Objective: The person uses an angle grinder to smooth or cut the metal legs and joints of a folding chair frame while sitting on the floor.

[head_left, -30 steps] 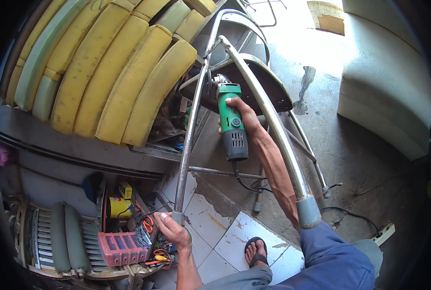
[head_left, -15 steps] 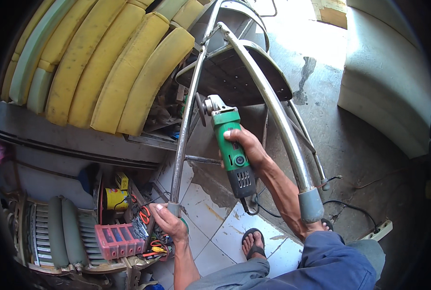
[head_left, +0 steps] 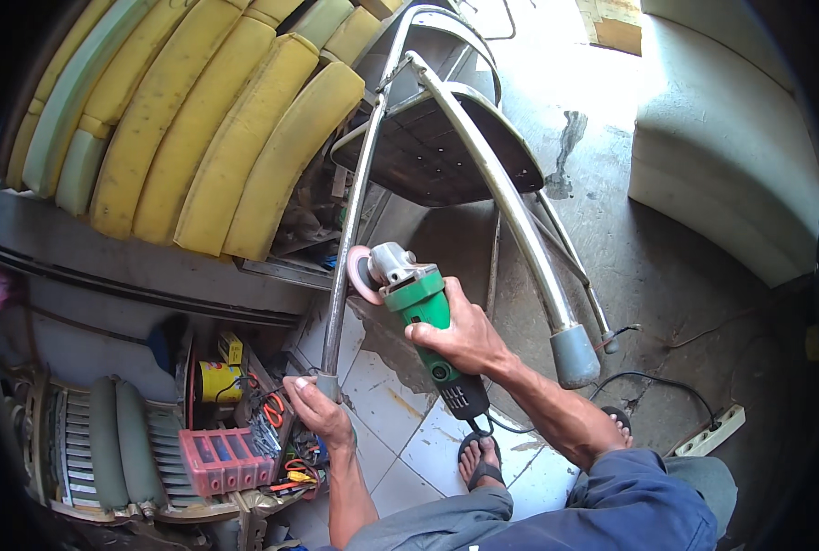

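Observation:
A metal-framed chair with a dark seat underside [head_left: 437, 151] lies tipped before me, its tubular legs toward me. My left hand [head_left: 322, 413] is closed round the grey end cap [head_left: 327, 387] of its left leg [head_left: 355, 220]. In my right hand [head_left: 464, 335] is a green angle grinder [head_left: 428, 315], held by its body with the head up and to the left. Its pinkish disc [head_left: 364, 275] is right beside the left leg; whether they touch I cannot tell. The right leg [head_left: 506, 188] ends in another grey cap [head_left: 576, 356].
Yellow foam cushions [head_left: 235, 138] are lined up at upper left. A red plastic organiser [head_left: 225, 459] and loose tools are at lower left. The grinder's black cord runs right toward a power strip [head_left: 711, 432]. A large pale padded piece [head_left: 722, 147] stands at right.
My right hand has brought the grinder lower and turned it, so its disc is now at the left leg with its face showing. The chair has shifted slightly left. My left hand keeps its hold.

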`<state>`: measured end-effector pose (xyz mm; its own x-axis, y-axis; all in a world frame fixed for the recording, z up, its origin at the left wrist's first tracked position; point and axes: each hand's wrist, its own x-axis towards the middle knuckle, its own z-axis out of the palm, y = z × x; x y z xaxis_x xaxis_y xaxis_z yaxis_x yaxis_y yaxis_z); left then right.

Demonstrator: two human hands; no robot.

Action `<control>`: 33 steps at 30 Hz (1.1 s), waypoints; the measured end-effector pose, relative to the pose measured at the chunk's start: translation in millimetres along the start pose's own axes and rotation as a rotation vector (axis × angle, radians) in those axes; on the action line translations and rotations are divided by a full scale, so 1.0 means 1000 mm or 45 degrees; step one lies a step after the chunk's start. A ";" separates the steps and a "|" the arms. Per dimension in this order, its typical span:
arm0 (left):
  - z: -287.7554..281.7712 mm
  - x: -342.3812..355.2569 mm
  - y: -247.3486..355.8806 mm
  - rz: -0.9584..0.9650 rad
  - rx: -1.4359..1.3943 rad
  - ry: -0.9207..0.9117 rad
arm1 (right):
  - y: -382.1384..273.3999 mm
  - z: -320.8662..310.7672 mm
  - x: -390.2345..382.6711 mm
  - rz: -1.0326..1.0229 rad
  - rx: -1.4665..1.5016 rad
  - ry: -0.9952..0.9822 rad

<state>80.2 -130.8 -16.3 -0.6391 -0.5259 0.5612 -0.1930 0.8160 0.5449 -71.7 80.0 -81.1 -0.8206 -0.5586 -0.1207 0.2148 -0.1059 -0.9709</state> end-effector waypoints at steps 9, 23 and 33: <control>-0.001 -0.003 -0.012 0.005 0.012 0.009 | -0.015 0.009 -0.015 -0.105 -0.024 -0.009; -0.010 0.001 -0.016 -0.172 -0.139 -0.127 | -0.008 0.037 -0.060 0.035 0.095 -0.155; -0.011 0.007 -0.024 -0.154 -0.277 -0.202 | -0.005 0.063 -0.087 0.035 0.147 -0.175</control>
<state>88.4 -156.3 -18.5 -0.7329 -0.5584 0.3888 -0.1218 0.6698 0.7324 32.2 77.6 -53.2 -0.7349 -0.6692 -0.1097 0.3021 -0.1782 -0.9365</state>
